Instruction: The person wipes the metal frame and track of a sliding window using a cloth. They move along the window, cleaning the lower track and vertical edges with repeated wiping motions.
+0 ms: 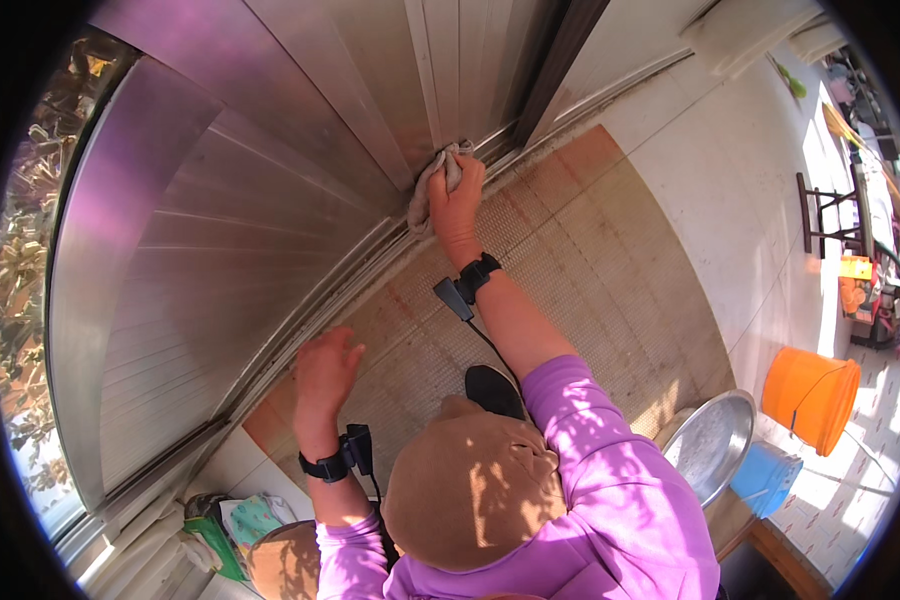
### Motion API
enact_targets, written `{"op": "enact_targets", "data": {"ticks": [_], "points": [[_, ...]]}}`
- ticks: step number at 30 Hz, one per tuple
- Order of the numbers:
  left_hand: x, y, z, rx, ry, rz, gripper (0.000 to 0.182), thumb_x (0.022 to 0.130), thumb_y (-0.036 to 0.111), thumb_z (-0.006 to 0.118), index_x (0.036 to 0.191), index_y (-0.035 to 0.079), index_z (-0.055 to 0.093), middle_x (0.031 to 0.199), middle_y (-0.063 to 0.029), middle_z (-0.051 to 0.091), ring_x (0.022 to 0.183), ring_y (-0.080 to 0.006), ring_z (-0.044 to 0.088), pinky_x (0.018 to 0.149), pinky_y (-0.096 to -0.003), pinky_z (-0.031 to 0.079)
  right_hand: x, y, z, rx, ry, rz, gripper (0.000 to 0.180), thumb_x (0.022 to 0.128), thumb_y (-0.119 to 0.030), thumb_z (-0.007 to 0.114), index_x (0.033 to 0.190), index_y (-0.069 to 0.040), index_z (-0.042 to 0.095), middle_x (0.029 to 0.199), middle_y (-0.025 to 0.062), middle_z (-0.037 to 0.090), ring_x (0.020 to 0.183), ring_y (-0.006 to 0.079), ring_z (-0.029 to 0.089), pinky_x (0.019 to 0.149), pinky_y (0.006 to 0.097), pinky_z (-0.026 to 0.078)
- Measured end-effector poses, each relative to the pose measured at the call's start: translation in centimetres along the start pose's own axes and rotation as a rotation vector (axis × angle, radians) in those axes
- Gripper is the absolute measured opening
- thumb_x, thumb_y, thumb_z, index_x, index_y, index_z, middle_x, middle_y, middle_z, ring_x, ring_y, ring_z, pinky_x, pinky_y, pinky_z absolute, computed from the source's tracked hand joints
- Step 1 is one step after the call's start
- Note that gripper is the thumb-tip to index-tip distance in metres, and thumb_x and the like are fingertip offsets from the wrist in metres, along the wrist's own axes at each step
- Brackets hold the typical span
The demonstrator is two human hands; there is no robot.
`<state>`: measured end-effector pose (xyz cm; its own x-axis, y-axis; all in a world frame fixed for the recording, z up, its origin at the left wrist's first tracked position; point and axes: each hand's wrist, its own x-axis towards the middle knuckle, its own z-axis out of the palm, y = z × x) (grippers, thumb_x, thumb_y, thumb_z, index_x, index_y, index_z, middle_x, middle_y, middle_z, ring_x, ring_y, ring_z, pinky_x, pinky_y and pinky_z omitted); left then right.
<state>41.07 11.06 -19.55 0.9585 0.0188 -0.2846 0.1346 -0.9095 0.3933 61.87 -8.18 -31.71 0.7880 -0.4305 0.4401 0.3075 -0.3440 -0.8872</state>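
Observation:
My right hand [456,196] grips a crumpled grey cloth [424,196] and presses it against the foot of a ribbed metal sliding door [270,172], where the panel meets the floor track [300,319]. Part of the cloth is hidden behind my fingers. Lower left, my left hand [328,371] is empty, its fingers loosely bent and apart, close to the track. Each wrist wears a black strap with a small device and a cable.
A worn woven mat [570,270] covers the floor beside the track. To the right are a metal basin [709,446], a blue bucket [766,476] and an orange bucket [810,397]. Bags [229,529] lie lower left. Farther off stands a dark stool [832,214].

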Motion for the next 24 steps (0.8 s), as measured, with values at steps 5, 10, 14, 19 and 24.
{"op": "enact_targets", "data": {"ticks": [5,10,14,19,24], "points": [[0.3,0.4,-0.1,-0.007,-0.011,0.01,0.026,0.083,0.019,0.071,0.104,0.004,0.066,0.093,-0.0164,0.069,0.088,-0.0369,0.065,0.077,-0.045,0.05,-3.8,2.4,-0.3,0.013,-0.199,0.414,0.031,0.091,-0.018,0.063,0.114,0.002,0.055,0.107,0.0181,0.057,0.098,0.0302,0.057,0.09,0.038,0.045],[0.1,0.4,-0.2,0.01,0.023,0.028,0.026,0.083,0.019,0.071,0.103,0.004,0.065,0.096,-0.0176,0.069,0.089,-0.0374,0.065,0.077,-0.0447,0.051,-1.1,-2.7,0.4,0.411,-0.006,0.335,0.032,0.092,-0.016,0.062,0.115,0.004,0.052,0.106,0.0194,0.056,0.102,0.0286,0.056,0.092,0.0366,0.043],[-0.1,0.0,0.2,-0.009,-0.015,-0.004,0.025,0.083,0.019,0.071,0.103,0.004,0.065,0.096,-0.0175,0.069,0.088,-0.0371,0.066,0.077,-0.0445,0.051,-1.9,-2.3,2.9,0.263,0.137,0.248,0.033,0.093,-0.015,0.06,0.117,0.005,0.05,0.112,0.0192,0.052,0.111,0.0286,0.052,0.098,0.0365,0.039],[-0.3,-0.4,0.4,-0.037,-0.03,-0.025,0.025,0.084,0.021,0.07,0.103,0.006,0.065,0.095,-0.0172,0.069,0.087,-0.0372,0.066,0.076,-0.0447,0.051,-5.0,4.7,3.9,0.079,0.121,0.565,0.035,0.093,-0.017,0.06,0.117,0.006,0.05,0.113,0.0192,0.053,0.11,0.0291,0.052,0.097,0.0384,0.04],[-0.2,-0.5,0.2,-0.014,-0.02,0.005,0.026,0.085,0.022,0.069,0.105,0.006,0.065,0.095,-0.0171,0.069,0.087,-0.0372,0.065,0.075,-0.0446,0.051,-2.3,6.8,1.9,0.162,0.07,0.642,0.036,0.094,-0.022,0.06,0.116,0.006,0.054,0.112,0.0189,0.057,0.097,0.0281,0.058,0.085,0.0387,0.047]]}}
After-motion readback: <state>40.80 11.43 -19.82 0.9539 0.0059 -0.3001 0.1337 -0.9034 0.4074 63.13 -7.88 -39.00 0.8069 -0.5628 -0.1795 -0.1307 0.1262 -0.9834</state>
